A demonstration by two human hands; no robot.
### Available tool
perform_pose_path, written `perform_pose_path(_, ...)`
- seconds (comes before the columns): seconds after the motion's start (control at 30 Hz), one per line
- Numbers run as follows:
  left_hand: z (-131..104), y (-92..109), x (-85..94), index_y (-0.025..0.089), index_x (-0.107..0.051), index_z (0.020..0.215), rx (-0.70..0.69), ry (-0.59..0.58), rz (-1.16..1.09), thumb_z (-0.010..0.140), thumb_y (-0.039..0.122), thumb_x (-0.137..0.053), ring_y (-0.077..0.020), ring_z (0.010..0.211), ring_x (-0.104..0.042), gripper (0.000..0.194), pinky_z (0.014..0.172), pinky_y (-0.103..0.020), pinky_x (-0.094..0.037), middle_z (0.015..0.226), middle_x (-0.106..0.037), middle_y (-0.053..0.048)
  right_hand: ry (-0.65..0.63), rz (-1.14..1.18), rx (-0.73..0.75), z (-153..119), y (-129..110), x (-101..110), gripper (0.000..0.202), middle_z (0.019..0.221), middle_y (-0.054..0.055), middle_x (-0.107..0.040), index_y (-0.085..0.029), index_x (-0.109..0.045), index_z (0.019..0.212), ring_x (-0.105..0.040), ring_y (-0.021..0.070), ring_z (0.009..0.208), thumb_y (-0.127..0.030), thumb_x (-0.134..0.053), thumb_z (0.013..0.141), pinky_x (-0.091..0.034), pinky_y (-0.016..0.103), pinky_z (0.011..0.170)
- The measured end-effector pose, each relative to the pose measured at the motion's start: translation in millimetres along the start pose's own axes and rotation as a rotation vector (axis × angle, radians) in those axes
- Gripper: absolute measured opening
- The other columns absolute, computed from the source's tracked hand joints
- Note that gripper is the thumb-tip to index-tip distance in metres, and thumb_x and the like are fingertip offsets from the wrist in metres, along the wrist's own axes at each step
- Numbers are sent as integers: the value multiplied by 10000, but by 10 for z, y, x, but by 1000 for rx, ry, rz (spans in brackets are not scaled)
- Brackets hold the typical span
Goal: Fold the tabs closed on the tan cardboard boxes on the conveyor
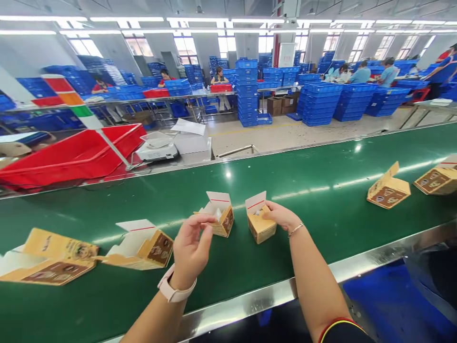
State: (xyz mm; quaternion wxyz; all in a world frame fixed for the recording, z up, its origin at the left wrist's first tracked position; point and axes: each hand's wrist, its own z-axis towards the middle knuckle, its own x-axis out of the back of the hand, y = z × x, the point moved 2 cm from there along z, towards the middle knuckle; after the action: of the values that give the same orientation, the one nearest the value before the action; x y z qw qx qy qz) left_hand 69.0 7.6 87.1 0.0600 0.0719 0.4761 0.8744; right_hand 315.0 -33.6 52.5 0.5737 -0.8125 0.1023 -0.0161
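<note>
My right hand (284, 215) grips a small yellow and brown cardboard box (263, 229) at its right side, thumb on the top flap. That box's back flap, white with a red line, stands up. My left hand (194, 244) hovers at a second box (226, 223), thumb and fingers apart, with nothing visible in it. This second box has its lid up and something whitish inside, and its left part is hidden behind my fingers. Both boxes stand on the green conveyor belt (303, 181).
Further left on the belt are an open box (159, 250) and a larger-looking open one (60, 267). To the right stand two boxes, one with its flap up (389, 193). Beyond the belt are a red bin (78, 155), a scale (157, 147) and stacked blue crates (247, 90). People work behind.
</note>
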Motion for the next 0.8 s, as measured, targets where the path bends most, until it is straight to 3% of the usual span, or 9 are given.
perform_pose_path(0.1, 94, -86, 165, 194, -555, 913, -121, 216, 37, 817, 333, -602, -173, 847, -634, 175, 693, -287, -499, 892, -621, -47, 170, -92, 70, -44, -18, 138, 330, 928, 59, -694, -173, -609, 939, -666, 190, 848, -133, -620, 611, -536, 320, 752)
perform_pose_path(0.17, 133, -265, 177, 200, -541, 991, -91, 282, 67, 797, 364, -616, -195, 946, -621, 265, 727, -296, -495, 1007, -610, -72, 510, -163, 264, -119, -50, 220, 269, 917, 77, -676, -176, -598, 928, -650, 208, 886, -206, -632, 663, -536, 372, 788)
perform_pose_path(0.23, 134, -483, 120, 204, -524, 1108, 1, 216, 89, 794, 402, -608, -231, 1083, -583, 381, 809, -330, -489, 1164, -588, -112, 915, -225, 617, -258, -76, 193, 185, 881, 76, -651, -185, -583, 903, -634, 212, 882, -272, -598, 741, -529, 413, 809)
perform_pose_path(0.3, 101, -676, 25, 211, -512, 1199, 85, 48, 91, 810, 432, -580, -262, 1186, -535, 453, 885, -369, -473, 1281, -554, -136, 1069, -330, 1056, -397, -60, -13, 106, 808, 54, -627, -202, -571, 874, -629, 199, 802, -281, -554, 805, -534, 412, 778)
perform_pose_path(0.37, 55, -800, -65, 218, -516, 1240, 100, -119, 90, 831, 450, -552, -283, 1237, -506, 472, 943, -408, -453, 1331, -540, -141, 844, -516, 1373, -448, 1, -341, 72, 752, 31, -619, -225, -580, 880, -628, 181, 724, -223, -569, 808, -549, 376, 725)
perform_pose_path(0.4, 35, -833, -101, 220, -522, 1249, 74, -185, 98, 841, 451, -540, -289, 1251, -498, 470, 973, -429, -438, 1333, -547, -140, 698, -605, 1388, -430, 47, -500, 138, 791, 39, -640, -231, -593, 939, -641, 184, 755, -186, -563, 811, -557, 371, 734)
perform_pose_path(0.5, 7, -843, -183, 223, -536, 1262, -95, -311, 182, 860, 439, -523, -301, 1300, -449, 457, 1063, -500, -353, 1314, -579, -136, 595, -735, 1159, -276, 191, -786, 395, 1157, 162, -627, -172, -543, 1208, -599, 282, 1111, -206, -558, 815, -528, 484, 912)
perform_pose_path(0.6, 19, -808, -256, 222, -526, 1288, -226, -377, 285, 871, 423, -509, -312, 1342, -389, 463, 1079, -544, -304, 1331, -575, -139, 492, -689, 1000, -93, 266, -784, 472, 1331, 195, -536, -135, -511, 1276, -458, 317, 1311, -264, -547, 823, -413, 543, 1062)
perform_pose_path(0.8, 140, -795, -405, 214, -672, 961, -177, -423, 371, 903, 384, -420, -300, 1202, -492, 310, 999, -522, -367, 1095, -685, -116, 230, -499, 756, 67, 199, -575, 448, 1148, 113, -674, -187, -550, 1224, -649, 244, 1057, -368, -559, 814, -523, 406, 924)
